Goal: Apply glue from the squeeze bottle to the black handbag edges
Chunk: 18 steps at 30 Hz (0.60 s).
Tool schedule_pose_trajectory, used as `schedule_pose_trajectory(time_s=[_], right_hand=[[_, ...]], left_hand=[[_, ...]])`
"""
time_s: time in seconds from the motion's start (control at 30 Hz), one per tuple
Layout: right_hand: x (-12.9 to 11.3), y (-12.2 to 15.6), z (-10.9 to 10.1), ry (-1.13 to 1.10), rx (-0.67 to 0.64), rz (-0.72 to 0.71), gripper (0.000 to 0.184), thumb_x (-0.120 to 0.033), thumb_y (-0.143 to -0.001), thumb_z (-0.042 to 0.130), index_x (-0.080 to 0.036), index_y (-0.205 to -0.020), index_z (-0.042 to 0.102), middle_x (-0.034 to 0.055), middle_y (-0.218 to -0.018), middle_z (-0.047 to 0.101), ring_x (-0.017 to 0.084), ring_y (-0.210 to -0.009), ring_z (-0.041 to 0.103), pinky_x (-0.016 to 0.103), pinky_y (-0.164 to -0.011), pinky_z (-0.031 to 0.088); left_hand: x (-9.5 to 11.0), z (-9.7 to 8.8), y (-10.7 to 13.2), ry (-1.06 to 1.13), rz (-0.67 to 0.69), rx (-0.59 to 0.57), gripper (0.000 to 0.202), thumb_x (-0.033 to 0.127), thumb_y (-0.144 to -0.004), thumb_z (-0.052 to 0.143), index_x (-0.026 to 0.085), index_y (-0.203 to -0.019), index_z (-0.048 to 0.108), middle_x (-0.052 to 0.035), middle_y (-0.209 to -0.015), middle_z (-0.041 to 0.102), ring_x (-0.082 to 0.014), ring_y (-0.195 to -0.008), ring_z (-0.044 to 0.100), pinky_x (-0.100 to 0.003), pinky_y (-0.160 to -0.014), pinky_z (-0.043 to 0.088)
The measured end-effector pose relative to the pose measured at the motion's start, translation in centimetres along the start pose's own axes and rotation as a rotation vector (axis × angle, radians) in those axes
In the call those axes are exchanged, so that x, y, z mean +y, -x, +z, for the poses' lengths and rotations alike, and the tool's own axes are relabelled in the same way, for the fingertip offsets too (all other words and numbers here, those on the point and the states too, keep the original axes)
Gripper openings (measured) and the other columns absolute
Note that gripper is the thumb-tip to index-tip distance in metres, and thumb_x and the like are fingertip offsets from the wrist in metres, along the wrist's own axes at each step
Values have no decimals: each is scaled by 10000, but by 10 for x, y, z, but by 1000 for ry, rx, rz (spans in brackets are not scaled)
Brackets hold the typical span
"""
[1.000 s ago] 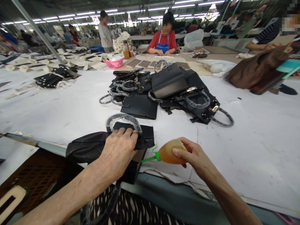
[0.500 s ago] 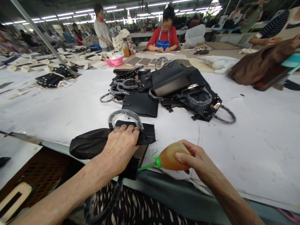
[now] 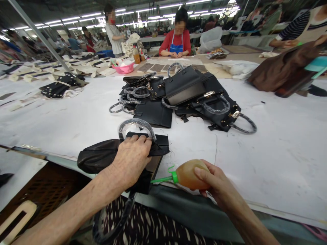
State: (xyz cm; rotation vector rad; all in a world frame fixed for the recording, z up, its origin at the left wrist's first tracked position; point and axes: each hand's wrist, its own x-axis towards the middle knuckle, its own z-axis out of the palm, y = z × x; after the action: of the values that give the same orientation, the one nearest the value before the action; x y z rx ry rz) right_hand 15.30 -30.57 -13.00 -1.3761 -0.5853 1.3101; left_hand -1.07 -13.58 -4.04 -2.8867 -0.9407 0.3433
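My left hand [image 3: 133, 158] presses down on a black handbag [image 3: 102, 156] lying at the near edge of the white table [image 3: 268, 149], fingers curled over its top by the plastic-wrapped handle [image 3: 136, 125]. My right hand [image 3: 217, 185] grips an amber squeeze bottle [image 3: 189, 174] held sideways. Its green nozzle [image 3: 162, 179] points left and touches the bag's open lower edge.
A heap of black handbags [image 3: 184, 98] with wrapped handles lies mid-table. Black and white cut pieces [image 3: 58, 85] sit at the far left. A pink bowl [image 3: 124, 68] and bottles stand further back, near a seated person in red [image 3: 176, 42]. Brown fabric [image 3: 283, 71] lies at the right.
The bottle and my right hand have dropped slightly lower and nearer me, the nozzle staying at the bag's edge. My left hand holds its place on the bag.
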Motion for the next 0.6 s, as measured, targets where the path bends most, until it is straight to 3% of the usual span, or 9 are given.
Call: schedule_pose_trajectory(time_s=[0.33,0.6], right_hand=[[7,2,3,-23,25,27,397,-495,-844,602,-116,-962,590,88,-728,643,178,-578,577,181,-382,330],[7,14,7,34,27,40,399,-535,-798,628,-140,-853,621,56,-687,586,183,-566,543,184,-354,342]], left_hand=[[-1,0,1,14,-1,-6,191,186,-801,633,131,-982,614,-97,-983,625,-294,-960,584,-400,-797,502],[0,-1,-1,9,2,-22,150,197,-814,615,143,-954,611,-93,-970,624,-275,-957,579,-373,-803,488]])
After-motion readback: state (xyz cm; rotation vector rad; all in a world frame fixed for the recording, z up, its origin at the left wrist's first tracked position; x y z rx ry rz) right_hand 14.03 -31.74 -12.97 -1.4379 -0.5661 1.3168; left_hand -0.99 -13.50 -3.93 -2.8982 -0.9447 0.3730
